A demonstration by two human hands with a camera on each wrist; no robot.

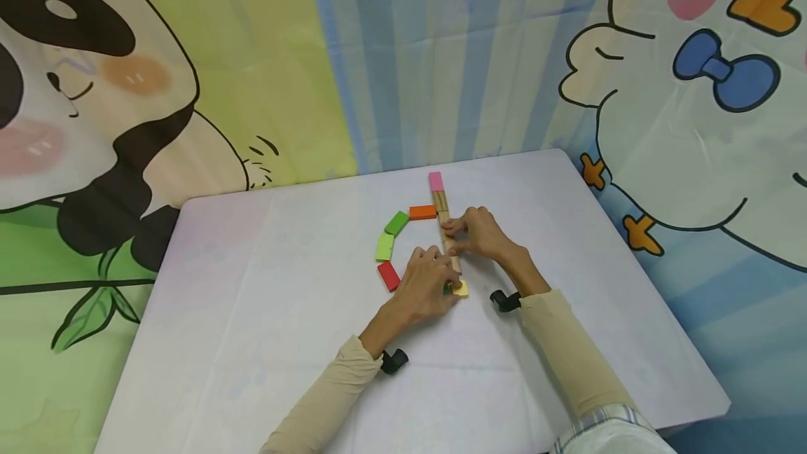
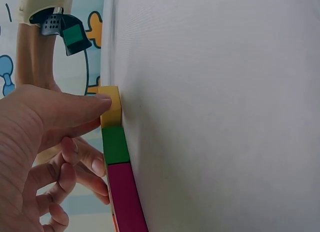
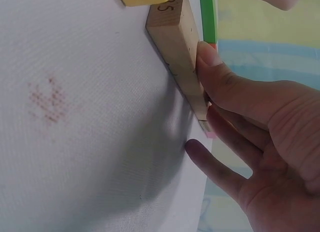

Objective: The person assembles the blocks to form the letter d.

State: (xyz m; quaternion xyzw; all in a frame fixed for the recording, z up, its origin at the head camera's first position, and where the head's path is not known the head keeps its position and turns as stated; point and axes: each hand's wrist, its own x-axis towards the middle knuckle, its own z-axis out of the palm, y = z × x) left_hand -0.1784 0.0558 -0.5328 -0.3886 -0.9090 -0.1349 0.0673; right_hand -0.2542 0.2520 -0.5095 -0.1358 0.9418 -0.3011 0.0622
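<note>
In the head view my left hand (image 1: 425,284) is at the near end of a row of toy blocks. Its thumb and index finger pinch a small yellow block (image 2: 111,107), beside a dark green block (image 2: 116,145) and a magenta block (image 2: 127,197) in the left wrist view. My right hand (image 1: 482,235) holds a long plain wooden block (image 3: 177,47) between thumb and fingers, its little finger held apart. Printed digits mark that block's end. Part of the row lies hidden behind my hands.
A curve of blocks lies left of the row: orange (image 1: 422,212), green (image 1: 396,223), light green (image 1: 384,247) and red (image 1: 389,276). A pink block (image 1: 436,181) tops the far end of the row. The white table (image 1: 271,314) meets printed curtains behind.
</note>
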